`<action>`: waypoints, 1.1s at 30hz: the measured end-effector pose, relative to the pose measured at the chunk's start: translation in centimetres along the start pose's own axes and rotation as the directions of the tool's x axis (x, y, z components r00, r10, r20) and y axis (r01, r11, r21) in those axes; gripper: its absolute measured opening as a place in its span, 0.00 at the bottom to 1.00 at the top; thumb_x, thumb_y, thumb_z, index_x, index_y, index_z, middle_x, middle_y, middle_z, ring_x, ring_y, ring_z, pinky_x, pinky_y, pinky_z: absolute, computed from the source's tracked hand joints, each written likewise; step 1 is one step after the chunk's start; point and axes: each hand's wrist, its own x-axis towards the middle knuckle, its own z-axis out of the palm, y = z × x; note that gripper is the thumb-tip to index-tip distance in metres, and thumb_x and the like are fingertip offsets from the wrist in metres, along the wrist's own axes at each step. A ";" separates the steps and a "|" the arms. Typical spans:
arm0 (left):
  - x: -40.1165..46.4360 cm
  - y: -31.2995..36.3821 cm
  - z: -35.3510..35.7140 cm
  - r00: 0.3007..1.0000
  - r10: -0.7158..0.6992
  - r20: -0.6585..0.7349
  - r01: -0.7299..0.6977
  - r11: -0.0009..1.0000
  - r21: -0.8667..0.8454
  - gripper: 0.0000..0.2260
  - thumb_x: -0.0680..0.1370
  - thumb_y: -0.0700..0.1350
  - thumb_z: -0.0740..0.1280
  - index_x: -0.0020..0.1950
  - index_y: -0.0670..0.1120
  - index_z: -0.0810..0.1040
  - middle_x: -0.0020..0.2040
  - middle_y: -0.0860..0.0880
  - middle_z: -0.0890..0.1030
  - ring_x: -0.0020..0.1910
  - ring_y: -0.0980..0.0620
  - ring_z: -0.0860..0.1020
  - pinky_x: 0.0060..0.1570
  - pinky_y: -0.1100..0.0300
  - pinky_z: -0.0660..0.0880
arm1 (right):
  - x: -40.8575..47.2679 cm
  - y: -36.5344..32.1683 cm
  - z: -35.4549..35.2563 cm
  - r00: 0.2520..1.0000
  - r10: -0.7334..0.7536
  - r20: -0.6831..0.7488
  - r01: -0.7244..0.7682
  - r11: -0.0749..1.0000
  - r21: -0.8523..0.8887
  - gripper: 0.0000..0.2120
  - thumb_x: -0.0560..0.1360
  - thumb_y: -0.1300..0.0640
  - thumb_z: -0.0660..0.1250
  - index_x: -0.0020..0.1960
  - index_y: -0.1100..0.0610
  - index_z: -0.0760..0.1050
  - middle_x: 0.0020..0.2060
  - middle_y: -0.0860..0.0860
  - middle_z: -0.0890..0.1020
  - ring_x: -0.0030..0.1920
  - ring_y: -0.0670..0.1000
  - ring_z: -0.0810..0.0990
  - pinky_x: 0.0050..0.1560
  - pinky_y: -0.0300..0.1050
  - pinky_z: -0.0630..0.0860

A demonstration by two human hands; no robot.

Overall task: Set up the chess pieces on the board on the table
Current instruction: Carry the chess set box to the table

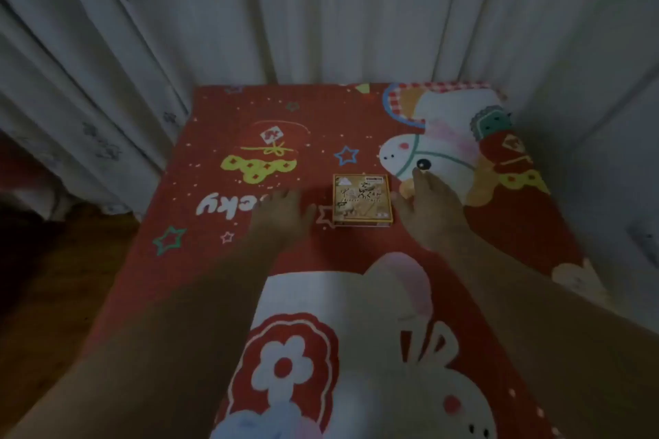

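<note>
Tablecloth [214, 139] lettering: showing white "cky" upside down at centre left, the rest lying hidden under a hand.
Box [362, 201] lid: bearing characters too blurred for reading.

The light is dim and the whole view is dark and soft. Pale curtains [321, 11] with small dark flower prints hang in folds beyond the fingers and wrap round both sides. The surface [221, 260] wears a red cloth printed with stars, a white horse [445, 153], a rabbit and a flower. Brown wooden floor [42, 296] lies left of the fingers, below the surface.
</note>
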 end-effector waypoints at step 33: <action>7.0 6.7 8.8 0.896 -0.345 0.278 0.427 0.503 -0.752 0.25 0.77 0.62 0.65 0.48 0.38 0.82 0.43 0.43 0.84 0.40 0.47 0.80 0.42 0.57 0.74 | 1.3 -1.3 11.7 0.976 0.217 -0.008 -0.161 0.751 0.641 0.20 0.78 0.58 0.63 0.69 0.57 0.72 0.60 0.55 0.79 0.61 0.55 0.77 0.63 0.49 0.72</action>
